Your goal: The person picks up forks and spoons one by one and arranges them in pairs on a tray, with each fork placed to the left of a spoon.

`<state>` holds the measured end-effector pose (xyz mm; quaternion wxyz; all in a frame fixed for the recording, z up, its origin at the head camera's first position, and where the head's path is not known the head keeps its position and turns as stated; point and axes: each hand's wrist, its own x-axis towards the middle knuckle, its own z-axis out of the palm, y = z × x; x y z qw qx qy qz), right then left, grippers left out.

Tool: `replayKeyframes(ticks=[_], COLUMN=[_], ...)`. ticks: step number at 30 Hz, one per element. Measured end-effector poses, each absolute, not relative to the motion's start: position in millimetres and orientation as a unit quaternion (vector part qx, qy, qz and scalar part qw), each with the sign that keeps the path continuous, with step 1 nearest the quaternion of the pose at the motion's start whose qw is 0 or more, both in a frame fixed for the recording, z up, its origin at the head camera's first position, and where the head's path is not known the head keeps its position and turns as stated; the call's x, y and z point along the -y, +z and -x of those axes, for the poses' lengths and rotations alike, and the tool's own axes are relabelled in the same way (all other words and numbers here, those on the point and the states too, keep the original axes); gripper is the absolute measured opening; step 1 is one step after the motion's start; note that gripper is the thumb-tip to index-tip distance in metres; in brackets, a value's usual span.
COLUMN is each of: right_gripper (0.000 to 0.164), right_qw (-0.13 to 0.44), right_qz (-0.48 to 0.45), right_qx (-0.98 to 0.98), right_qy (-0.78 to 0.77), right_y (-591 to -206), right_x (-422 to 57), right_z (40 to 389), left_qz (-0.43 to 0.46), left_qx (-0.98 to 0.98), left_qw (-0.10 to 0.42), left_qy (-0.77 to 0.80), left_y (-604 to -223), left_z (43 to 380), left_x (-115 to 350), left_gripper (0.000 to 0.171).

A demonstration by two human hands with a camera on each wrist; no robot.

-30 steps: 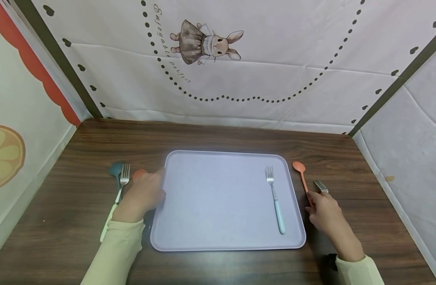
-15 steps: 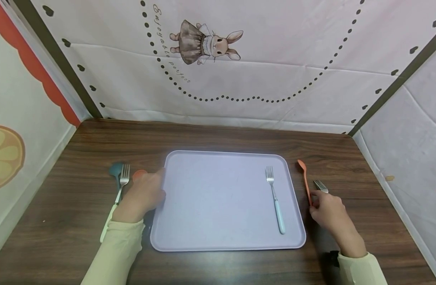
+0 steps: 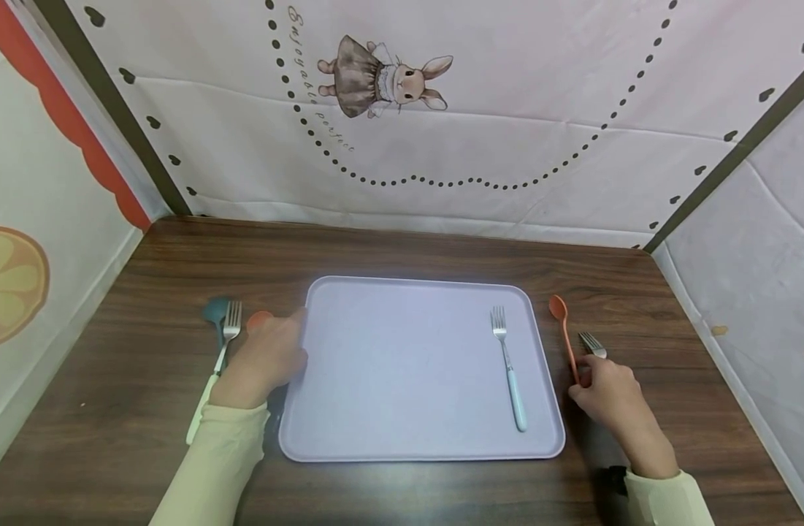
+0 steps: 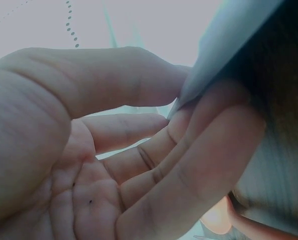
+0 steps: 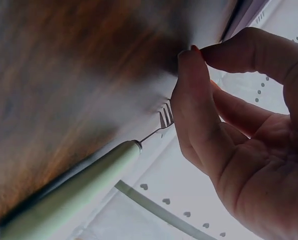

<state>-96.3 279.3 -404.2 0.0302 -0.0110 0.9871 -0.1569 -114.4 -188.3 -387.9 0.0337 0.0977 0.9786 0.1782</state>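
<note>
My left hand [image 3: 260,361] grips the left edge of the lavender tray [image 3: 402,372]; the left wrist view shows the thumb above the tray edge [image 4: 209,70] and the fingers beneath. Right of the tray, my right hand [image 3: 608,394] pinches the handle end of an orange spoon [image 3: 569,347] between thumb and fingertips. Just beyond that hand lies a fork [image 3: 592,345], its pale green handle [image 5: 73,195] seen in the right wrist view. On the tray's right side rests a fork with a light blue handle [image 3: 515,398].
Left of the tray lie a teal spoon [image 3: 215,310] and a pale green-handled fork [image 3: 201,409], overlapping. An orange round end [image 3: 259,320] shows partly behind the left hand. White printed cloth [image 3: 507,66] hangs behind the dark wooden table [image 3: 349,248].
The right hand has shifted slightly right, taking the orange spoon a little away from the tray. The spoon's bowl has rolled on its axis. The left hand holds its place on the tray.
</note>
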Motion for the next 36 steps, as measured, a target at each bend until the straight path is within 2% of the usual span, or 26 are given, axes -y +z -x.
replayKeyframes(ticks=[7,17,36], right_gripper=[0.031,0.029,0.024], right_qw=[0.044,0.045,0.039], right_qz=[-0.001,-0.006,0.004], right_qx=[-0.985,-0.982,-0.98], right_qy=[-0.165,-0.184,-0.193], right_y=[-407,-406,-404], right_x=[-280,-278,-270], right_z=[93,90,88], left_qz=[-0.085,-0.081,-0.075], left_qx=[-0.979,-0.978,-0.977], left_qw=[0.048,0.061,0.07], left_qy=[0.181,0.184,0.189], left_y=[-387,-387,-386], left_z=[114,113,114], left_x=[187,187,187], left_gripper=[0.039,0.05,0.049])
